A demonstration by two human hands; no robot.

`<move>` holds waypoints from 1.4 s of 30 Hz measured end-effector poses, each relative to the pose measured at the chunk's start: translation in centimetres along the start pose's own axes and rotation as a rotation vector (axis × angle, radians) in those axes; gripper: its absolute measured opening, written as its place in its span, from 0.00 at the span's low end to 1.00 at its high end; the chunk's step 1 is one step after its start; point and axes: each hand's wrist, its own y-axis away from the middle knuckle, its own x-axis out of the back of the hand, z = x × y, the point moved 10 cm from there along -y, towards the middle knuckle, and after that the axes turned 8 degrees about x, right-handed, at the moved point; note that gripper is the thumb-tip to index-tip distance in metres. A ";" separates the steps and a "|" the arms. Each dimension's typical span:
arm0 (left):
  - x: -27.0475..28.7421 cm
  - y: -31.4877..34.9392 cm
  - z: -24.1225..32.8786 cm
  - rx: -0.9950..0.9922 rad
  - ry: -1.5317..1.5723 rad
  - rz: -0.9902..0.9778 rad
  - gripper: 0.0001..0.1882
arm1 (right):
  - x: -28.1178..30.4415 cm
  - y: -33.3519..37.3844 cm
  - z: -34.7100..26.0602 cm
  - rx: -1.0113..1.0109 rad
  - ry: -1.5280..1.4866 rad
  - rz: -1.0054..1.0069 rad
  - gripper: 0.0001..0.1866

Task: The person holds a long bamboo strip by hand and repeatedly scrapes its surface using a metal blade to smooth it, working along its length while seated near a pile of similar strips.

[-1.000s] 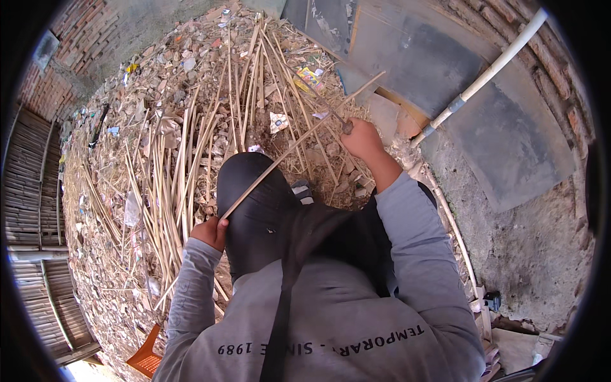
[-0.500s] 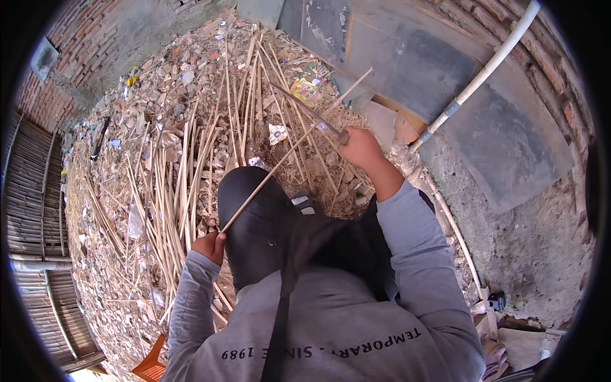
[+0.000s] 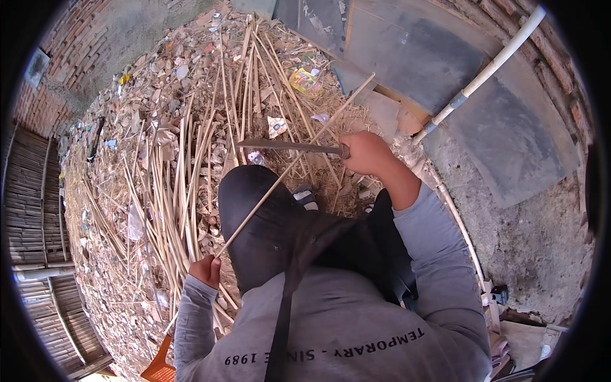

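Many pale strips [image 3: 167, 219] lie on the rubble at left. Just right of them, the left hand [image 3: 205, 272] has its fingers closed on the near end of one strip [image 3: 272, 192], which slants over the left knee [image 3: 240, 191] toward the far right. A knife [image 3: 280, 146] crosses its far half, contact unclear, handle gripped in the right hand's fingers [image 3: 369, 155]. Trimming seems in hand; the next move calls for a steady strip and a controlled blade angle.
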 end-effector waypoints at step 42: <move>0.8 -1.6 -0.2 0.012 0.054 -0.108 0.26 | 4.3 0.2 9.0 -0.157 0.024 0.322 0.12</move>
